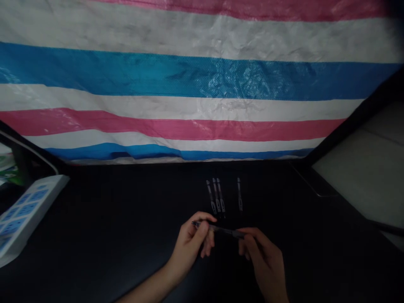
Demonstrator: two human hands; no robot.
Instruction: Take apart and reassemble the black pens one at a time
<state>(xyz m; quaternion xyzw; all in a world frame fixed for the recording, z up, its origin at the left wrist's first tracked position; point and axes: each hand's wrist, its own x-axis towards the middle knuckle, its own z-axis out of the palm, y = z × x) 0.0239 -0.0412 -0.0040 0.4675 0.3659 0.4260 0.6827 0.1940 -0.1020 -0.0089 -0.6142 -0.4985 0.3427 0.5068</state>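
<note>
Right hand (267, 256) and left hand (188, 240) pinch a dark pen (223, 230), one end each. Four others (220, 195) lie farther, rightmost apart.

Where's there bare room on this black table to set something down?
The widest bare-looking patch of table lies between the white-and-blue box and the left hand; another, dimmer, lies right of the right hand. It's crowded around both hands, the pen they hold, and the four pens beyond.

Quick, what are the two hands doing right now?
Left hand: closed, holding one end of a dark pen between thumb and fingers.
Right hand: closed, gripping the pen's other end.
</note>
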